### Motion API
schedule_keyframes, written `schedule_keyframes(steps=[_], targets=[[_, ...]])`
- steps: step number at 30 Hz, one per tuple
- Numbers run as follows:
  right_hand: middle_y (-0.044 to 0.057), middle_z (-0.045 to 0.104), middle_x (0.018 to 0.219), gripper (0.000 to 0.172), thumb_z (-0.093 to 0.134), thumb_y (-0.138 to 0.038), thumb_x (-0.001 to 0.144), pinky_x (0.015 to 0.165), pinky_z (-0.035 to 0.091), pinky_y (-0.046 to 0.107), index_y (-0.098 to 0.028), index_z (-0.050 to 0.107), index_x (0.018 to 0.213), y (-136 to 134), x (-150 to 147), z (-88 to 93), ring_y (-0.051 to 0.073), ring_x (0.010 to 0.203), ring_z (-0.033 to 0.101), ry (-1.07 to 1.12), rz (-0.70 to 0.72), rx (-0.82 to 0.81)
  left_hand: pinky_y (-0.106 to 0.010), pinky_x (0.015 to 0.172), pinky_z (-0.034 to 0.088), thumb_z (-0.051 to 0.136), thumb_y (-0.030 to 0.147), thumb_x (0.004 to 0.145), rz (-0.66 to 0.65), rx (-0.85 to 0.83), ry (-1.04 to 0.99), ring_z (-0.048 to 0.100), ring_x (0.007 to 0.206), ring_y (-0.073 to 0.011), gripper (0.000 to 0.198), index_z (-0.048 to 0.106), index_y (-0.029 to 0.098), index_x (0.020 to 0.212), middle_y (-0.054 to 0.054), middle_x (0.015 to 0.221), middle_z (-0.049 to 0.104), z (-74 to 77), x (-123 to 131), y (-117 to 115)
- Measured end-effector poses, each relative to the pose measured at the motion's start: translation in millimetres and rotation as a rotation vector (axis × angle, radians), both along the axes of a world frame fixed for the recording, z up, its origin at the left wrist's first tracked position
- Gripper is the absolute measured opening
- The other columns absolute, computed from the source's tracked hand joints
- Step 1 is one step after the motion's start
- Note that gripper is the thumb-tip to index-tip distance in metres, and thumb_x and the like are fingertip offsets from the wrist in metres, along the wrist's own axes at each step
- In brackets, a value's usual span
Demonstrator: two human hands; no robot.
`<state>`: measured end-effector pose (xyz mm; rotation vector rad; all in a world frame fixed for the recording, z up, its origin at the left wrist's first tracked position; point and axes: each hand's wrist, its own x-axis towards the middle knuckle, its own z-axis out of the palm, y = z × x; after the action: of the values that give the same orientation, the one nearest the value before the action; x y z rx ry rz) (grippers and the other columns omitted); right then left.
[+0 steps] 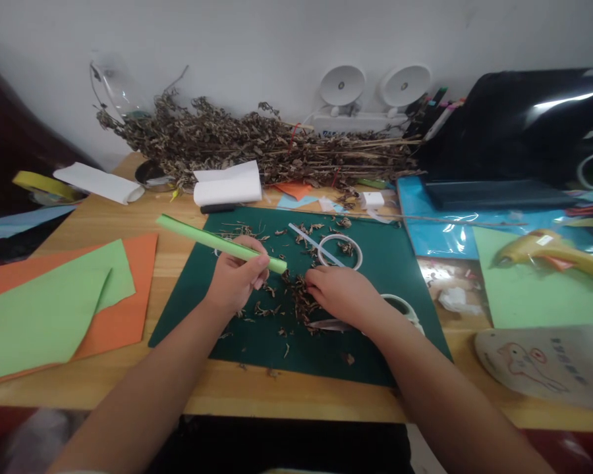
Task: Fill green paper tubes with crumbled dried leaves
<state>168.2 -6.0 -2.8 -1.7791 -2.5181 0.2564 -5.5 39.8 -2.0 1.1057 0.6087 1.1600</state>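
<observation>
My left hand [240, 273] is closed around a rolled tube of light green paper [202, 238], which tilts down toward the right above the green cutting mat [188, 322]. Close to the tube's lower end, my right hand [343, 293] has its fingers pinched together at a small heap of dried leaves [300, 299]; the fingertips partly hide what is between them. Scissors [330, 325] lie under my right forearm, with blade and pale handle showing. Just beyond that hand are a roll of tape [357, 250] and a translucent glue stick [306, 237].
A long bundle of dried plants [257, 141] lies along the wall behind white paper [227, 187]. Green paper [44, 316] overlaps orange paper [145, 283] at left. To the right are a yellow glue gun [548, 250], a black laptop [524, 125] and a pale printed object [538, 362].
</observation>
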Motion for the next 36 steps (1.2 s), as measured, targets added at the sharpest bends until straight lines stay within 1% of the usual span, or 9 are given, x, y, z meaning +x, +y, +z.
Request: schedule_keyframes(steps=[8,12,15,19,23,25,29,32,36], targets=[[0.002,0.058,0.078,0.010,0.042,-0.021,0.079,0.060,0.038,0.025,-0.019,0.052,0.076,2,6,6.9,0.016,0.073,0.055,0.370,-0.124,0.033,-0.021,0.043,0.031,0.057,0.021,0.063,-0.052,0.039,0.135,0.044,0.047,-0.0080,0.009,0.050,0.017,0.067,0.004,0.054,0.046,-6.7,-2,2],[-0.002,0.056,0.066,0.006,0.043,-0.020,0.078,0.057,0.042,0.023,-0.020,0.048,0.079,4,9,2.3,0.011,0.063,0.056,0.620,-0.186,-0.002,-0.023,0.053,0.037,0.054,0.014,0.062,-0.045,0.065,0.102,0.047,0.058,-0.0097,0.005,0.049,0.016,0.061,0.002,0.064,0.047,-4.4,-1,2],[-0.004,0.055,0.066,0.004,0.043,-0.021,0.078,0.058,0.046,0.023,-0.020,0.046,0.081,5,9,-1.3,0.009,0.059,0.058,0.789,-0.197,-0.053,-0.027,0.061,0.039,0.054,0.011,0.061,-0.012,0.074,0.115,0.050,0.065,-0.0123,0.008,0.048,0.017,0.060,0.002,0.065,0.050,-3.9,0,3],[-0.003,0.055,0.069,0.008,0.044,-0.022,0.077,0.056,0.049,0.023,-0.019,0.046,0.085,5,9,-2.0,0.009,0.060,0.060,0.941,-0.197,-0.108,-0.027,0.060,0.038,0.054,0.009,0.060,-0.008,0.084,0.199,0.049,0.059,-0.0120,0.012,0.047,0.018,0.061,0.003,0.058,0.049,-8.1,0,4],[-0.001,0.055,0.071,0.013,0.046,-0.021,0.075,0.057,0.049,0.023,-0.018,0.047,0.088,6,10,-1.2,0.009,0.065,0.059,1.085,-0.198,-0.165,-0.027,0.058,0.037,0.055,0.015,0.064,-0.007,0.125,0.285,0.046,0.056,-0.0117,0.008,0.049,0.018,0.061,0.003,0.057,0.048,-11.3,-1,3],[0.000,0.056,0.075,0.016,0.045,-0.021,0.076,0.060,0.048,0.025,-0.018,0.048,0.092,6,11,-0.8,0.010,0.067,0.058,0.981,-0.188,-0.106,-0.028,0.059,0.037,0.054,0.020,0.067,-0.028,0.139,0.288,0.046,0.056,-0.0120,0.010,0.048,0.018,0.059,0.002,0.056,0.047,-10.7,-2,3],[0.006,0.056,0.096,0.027,0.049,-0.028,0.076,0.076,0.043,0.035,-0.020,0.052,0.102,5,11,1.4,0.019,0.088,0.052,0.409,-0.073,0.104,-0.027,0.057,0.036,0.049,0.029,0.072,-0.052,0.141,0.215,0.046,0.061,-0.0134,0.018,0.049,0.018,0.058,0.000,0.062,0.047,-8.5,-1,4],[0.008,0.052,0.107,0.048,0.052,-0.044,0.072,0.078,0.040,0.040,-0.023,0.045,0.115,1,5,2.4,0.026,0.096,0.047,0.124,0.051,0.085,-0.026,0.054,0.036,0.049,0.035,0.072,0.005,0.138,0.186,0.044,0.059,-0.0124,0.024,0.049,0.017,0.057,-0.001,0.062,0.045,-8.6,-1,6],[0.009,0.048,0.110,0.067,0.049,-0.059,0.067,0.077,0.037,0.041,-0.026,0.034,0.124,-4,-5,0.3,0.029,0.095,0.046,-0.027,0.085,0.071,-0.022,0.041,0.029,0.048,0.043,0.073,0.081,0.053,0.183,0.034,0.045,-0.0083,0.029,0.045,0.018,0.059,0.003,0.054,0.037,-8.4,-1,3]])
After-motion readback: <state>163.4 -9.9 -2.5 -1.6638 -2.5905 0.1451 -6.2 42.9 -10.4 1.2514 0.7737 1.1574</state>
